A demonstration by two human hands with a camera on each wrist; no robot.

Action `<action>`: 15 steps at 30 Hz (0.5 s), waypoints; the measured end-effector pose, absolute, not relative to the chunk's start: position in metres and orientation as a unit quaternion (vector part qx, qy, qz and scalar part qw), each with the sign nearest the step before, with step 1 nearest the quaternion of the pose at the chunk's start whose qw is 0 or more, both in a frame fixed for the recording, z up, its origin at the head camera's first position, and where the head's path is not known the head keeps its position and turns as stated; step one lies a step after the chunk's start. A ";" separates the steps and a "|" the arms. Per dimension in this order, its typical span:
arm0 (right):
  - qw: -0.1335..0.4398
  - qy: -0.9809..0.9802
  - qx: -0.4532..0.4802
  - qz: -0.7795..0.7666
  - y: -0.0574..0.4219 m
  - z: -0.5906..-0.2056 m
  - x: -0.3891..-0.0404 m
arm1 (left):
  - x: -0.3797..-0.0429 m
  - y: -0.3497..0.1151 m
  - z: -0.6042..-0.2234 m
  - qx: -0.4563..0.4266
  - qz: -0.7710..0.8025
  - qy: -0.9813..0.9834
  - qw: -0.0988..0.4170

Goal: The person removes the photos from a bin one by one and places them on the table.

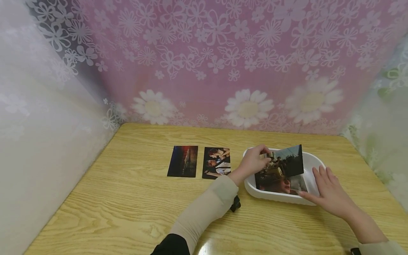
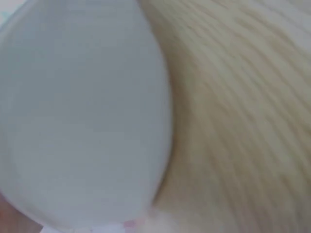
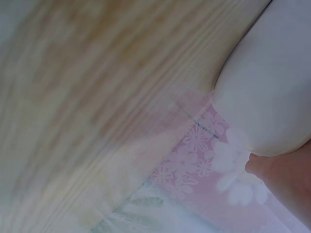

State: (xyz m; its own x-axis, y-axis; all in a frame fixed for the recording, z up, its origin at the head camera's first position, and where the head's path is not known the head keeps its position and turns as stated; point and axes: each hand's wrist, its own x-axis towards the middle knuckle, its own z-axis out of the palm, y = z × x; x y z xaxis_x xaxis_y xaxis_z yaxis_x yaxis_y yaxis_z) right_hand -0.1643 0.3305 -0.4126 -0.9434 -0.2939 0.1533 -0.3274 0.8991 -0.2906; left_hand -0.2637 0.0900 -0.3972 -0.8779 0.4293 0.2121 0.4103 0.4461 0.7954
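In the head view, my left hand (image 1: 254,162) pinches a picture card (image 1: 288,161) by its left side, holding it tilted above a white oval tray (image 1: 277,195). Another card (image 1: 294,185), with part of a face printed on it, lies inside the tray, partly covered by the raised one. My right hand (image 1: 331,193) rests at the tray's right end with fingers extended, its thumb reaching over the front rim near the lower card. Both wrist views show mostly the white outer wall of the tray (image 2: 87,116), with a little of the right hand (image 3: 286,177) at its rim.
Two more picture cards lie side by side left of the tray: a dark red and blue one (image 1: 183,161) and one with figures (image 1: 217,162). The wooden table (image 1: 127,198) meets a pink flowered backdrop (image 1: 197,78) behind, with pale sheets at both sides.
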 end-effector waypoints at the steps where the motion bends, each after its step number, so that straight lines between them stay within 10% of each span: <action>1: 0.053 -0.973 0.160 0.158 0.330 -0.413 -0.164 | -0.264 0.089 -0.396 0.235 0.482 0.844 0.006; 15: 0.048 -0.974 0.154 0.158 0.329 -0.415 -0.163 | -0.253 0.043 -0.370 0.123 0.614 0.773 0.096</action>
State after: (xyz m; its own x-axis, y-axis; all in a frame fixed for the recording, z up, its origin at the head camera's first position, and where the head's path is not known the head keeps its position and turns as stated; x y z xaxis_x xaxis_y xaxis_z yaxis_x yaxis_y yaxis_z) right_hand -0.1634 0.3288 -0.4146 -0.9481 -0.2845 0.1419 -0.3148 0.9028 -0.2931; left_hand -0.2529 0.0430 -0.3701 -0.9514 0.3080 0.0019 0.0715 0.2149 0.9740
